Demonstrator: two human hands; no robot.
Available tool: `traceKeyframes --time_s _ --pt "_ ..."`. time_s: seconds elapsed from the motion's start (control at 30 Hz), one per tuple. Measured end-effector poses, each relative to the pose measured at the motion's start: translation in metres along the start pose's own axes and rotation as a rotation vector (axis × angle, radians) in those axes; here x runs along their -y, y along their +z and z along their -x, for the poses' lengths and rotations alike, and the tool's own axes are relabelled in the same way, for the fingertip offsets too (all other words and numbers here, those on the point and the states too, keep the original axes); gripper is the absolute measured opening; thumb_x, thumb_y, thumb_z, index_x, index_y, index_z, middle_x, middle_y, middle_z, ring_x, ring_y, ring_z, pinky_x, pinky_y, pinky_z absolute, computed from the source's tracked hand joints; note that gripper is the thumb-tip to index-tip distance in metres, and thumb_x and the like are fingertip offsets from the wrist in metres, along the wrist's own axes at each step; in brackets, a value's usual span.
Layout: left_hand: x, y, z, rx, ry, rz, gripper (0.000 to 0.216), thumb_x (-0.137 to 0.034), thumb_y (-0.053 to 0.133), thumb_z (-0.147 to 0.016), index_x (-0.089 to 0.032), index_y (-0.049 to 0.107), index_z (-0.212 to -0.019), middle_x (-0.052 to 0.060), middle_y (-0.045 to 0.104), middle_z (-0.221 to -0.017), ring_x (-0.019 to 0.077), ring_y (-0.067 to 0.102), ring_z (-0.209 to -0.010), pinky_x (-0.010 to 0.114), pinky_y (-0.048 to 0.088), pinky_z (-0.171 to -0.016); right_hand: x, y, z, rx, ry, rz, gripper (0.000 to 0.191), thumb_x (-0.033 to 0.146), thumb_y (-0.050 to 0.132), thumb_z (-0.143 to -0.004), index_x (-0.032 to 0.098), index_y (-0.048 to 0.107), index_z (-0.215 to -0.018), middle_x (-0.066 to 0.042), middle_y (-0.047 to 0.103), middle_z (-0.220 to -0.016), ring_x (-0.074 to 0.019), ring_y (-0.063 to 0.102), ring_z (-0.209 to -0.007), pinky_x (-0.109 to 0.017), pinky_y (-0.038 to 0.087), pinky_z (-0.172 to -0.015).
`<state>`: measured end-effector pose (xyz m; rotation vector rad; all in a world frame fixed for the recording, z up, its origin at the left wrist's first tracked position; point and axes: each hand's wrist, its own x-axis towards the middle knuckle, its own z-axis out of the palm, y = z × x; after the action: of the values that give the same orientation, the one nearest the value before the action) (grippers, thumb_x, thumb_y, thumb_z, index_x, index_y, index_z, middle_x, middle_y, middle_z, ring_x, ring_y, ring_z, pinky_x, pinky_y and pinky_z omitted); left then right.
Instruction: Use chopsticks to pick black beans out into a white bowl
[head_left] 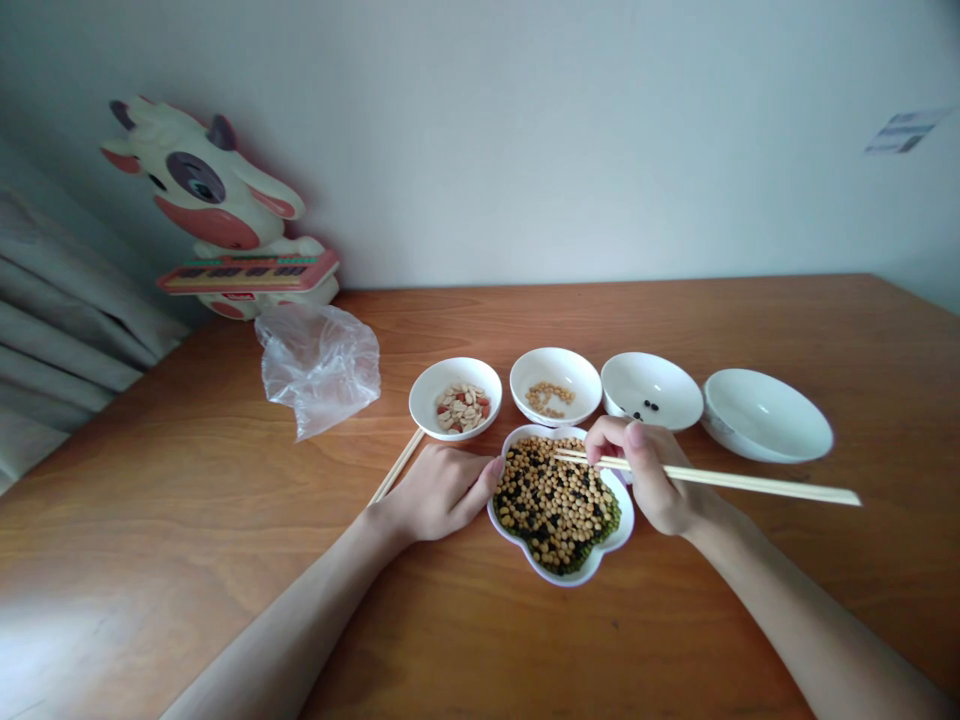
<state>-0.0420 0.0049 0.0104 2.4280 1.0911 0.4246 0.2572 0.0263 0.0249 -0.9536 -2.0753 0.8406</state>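
A pair of chopsticks [750, 483] is pinched in my right hand [654, 480], with the tips over the beans near the back of a flower-shaped dish [621, 535]. Yellow soybeans [559, 515] mixed with black beans fill this dish, and green beans show along its right and lower edge. At its left rim my left hand [450, 492] grips the side with the thumb; the other fingers are largely hidden. Behind stand a white bowl [424, 400] of pale and reddish pieces, a bowl [585, 375] of soybeans and a bowl [675, 385] with a few black beans.
A fourth white bowl [795, 425] stands at the right end of the row. Another pair of chopsticks [397, 465] lies beside my left hand. A clear plastic bag [322, 365] and a cow-shaped toy keyboard [251, 235] are at the back left of the wooden table [225, 500].
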Motion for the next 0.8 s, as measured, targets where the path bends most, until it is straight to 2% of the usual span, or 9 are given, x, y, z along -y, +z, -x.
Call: traceKeyframes --time_s 0.4,0.6,0.8 --pt "0.000 0.000 -0.001 0.009 -0.005 -0.013 0.046 -0.034 0.027 -0.114 -0.020 0.051 -0.077 0.001 0.063 -0.074 0.0147 0.053 -0.064 0.032 0.037 -0.070 0.003 0.000 -0.002 0.032 -0.035 0.051 0.066 0.059 0.014 -0.111 0.021 0.059 -0.082 -0.004 0.061 -0.075 -0.0196 0.056 -0.069 -0.035 0.042 -0.068" --pt "-0.001 0.000 -0.001 0.009 0.001 -0.011 0.047 -0.034 0.027 -0.114 -0.019 0.051 -0.077 0.001 0.063 -0.074 0.0146 0.053 -0.064 0.031 0.037 -0.070 -0.003 0.004 0.000 0.005 -0.076 0.041 0.056 0.048 0.022 -0.114 0.021 0.062 -0.085 -0.004 0.064 -0.080 -0.0201 0.059 -0.076 -0.035 0.043 -0.075" --pt "-0.001 -0.001 -0.001 -0.004 0.008 -0.015 0.048 -0.033 0.027 -0.114 -0.019 0.052 -0.075 0.002 0.066 -0.074 0.0146 0.053 -0.063 0.032 0.036 -0.068 -0.010 0.008 0.002 -0.050 -0.132 0.022 0.049 0.039 0.029 -0.114 0.021 0.064 -0.084 -0.005 0.067 -0.078 -0.0204 0.062 -0.074 -0.036 0.045 -0.074"
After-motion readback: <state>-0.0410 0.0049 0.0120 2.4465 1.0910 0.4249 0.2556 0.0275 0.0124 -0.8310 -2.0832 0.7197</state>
